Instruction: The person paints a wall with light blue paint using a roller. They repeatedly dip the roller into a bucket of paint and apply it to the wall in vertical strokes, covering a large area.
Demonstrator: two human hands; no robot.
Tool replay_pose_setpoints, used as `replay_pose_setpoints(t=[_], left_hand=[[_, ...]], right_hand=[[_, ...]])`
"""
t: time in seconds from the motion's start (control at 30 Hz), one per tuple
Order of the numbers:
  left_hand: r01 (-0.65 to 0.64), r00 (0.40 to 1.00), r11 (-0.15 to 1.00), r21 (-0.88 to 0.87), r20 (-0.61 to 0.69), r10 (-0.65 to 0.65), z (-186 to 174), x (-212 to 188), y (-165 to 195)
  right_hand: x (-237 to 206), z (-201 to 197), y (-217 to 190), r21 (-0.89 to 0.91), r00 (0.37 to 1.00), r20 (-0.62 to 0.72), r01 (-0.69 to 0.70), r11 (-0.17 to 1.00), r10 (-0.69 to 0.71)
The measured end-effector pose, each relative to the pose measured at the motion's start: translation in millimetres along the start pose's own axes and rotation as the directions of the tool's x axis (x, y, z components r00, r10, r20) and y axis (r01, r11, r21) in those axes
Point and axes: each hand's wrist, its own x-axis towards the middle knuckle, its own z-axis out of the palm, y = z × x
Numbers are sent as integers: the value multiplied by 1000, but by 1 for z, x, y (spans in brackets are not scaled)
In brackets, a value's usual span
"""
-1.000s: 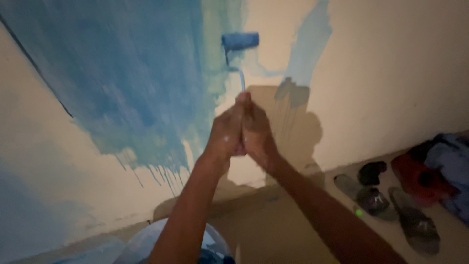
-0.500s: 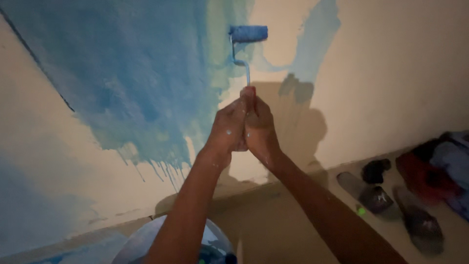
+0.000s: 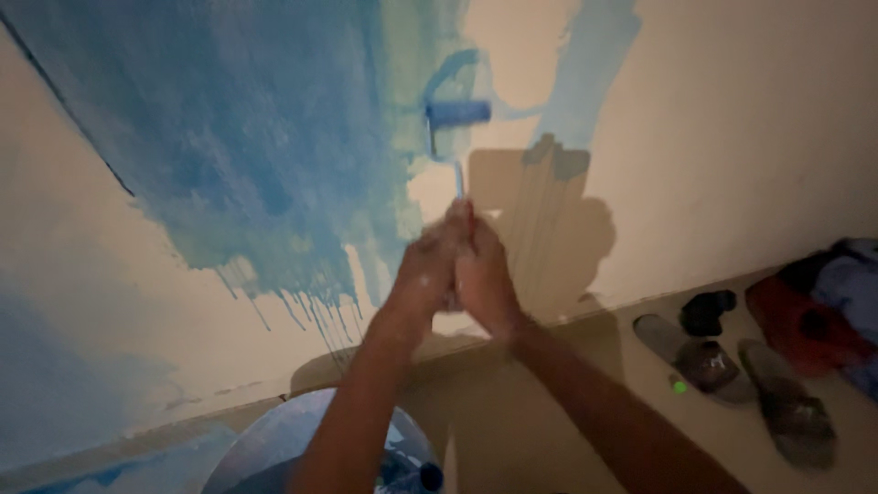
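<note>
1. i am gripping the paint roller [image 3: 457,116] handle with my left hand [image 3: 425,274] and right hand [image 3: 485,279] closed together.
2. the roller is riding higher than a second ago, spreading blue over the wall [image 3: 732,137].

Both hands, left hand [image 3: 428,273] and right hand [image 3: 485,279], are clasped together on the handle of a blue paint roller [image 3: 457,113]. The roller presses on the cream wall [image 3: 750,137] at the edge of the blue paint patch [image 3: 229,137]. Sandals [image 3: 732,370] lie on the floor to the right.

No packages, labels, signs, screens.
</note>
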Motion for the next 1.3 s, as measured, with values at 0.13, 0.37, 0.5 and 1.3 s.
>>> replay_pose_setpoints(t=[0.13,0.37,0.5,1.3], left_hand=[[-59,998,997,-57,24,60,3,6,39],[70,997,996,-56,-18,-71,11,-13,15],[-31,999,993,-113,26,34,10,-12,20],[5,1000,997,-78,-4,-5,3,14,37]], right_hand=[[25,-18,-30,20,1000,7,12,1000,-12],[-7,-16,-30,27,992,-1,-129,991,129],[-2,-19,-34,-16,992,-4,-127,992,127],[24,-16,-50,-69,995,-41,-95,993,92]])
